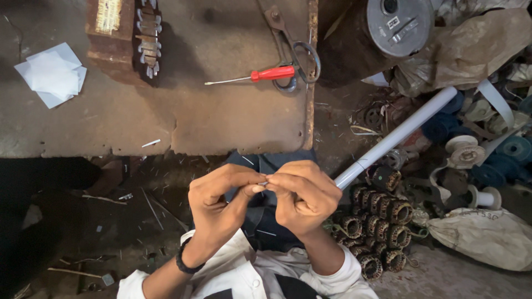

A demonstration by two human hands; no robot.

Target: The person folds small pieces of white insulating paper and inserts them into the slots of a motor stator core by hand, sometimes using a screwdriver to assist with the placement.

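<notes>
Beyond the fingers lies a worn, rust-edged workbench (183,119), its flat top keeping tools within reach: a motor stator (124,36) with coil slots, old metal scissors (291,47) and a red-handled screwdriver (260,75). Off to the right of the fingers, a white plastic tube (399,135) slants across a heap of wound copper coils (377,221). The left hand (221,202) and right hand (305,194) meet over the lap, fingertips closed tight from both sides on a tiny pale strip (264,182), probably to fold or twist it; its material is too small to tell.
</notes>
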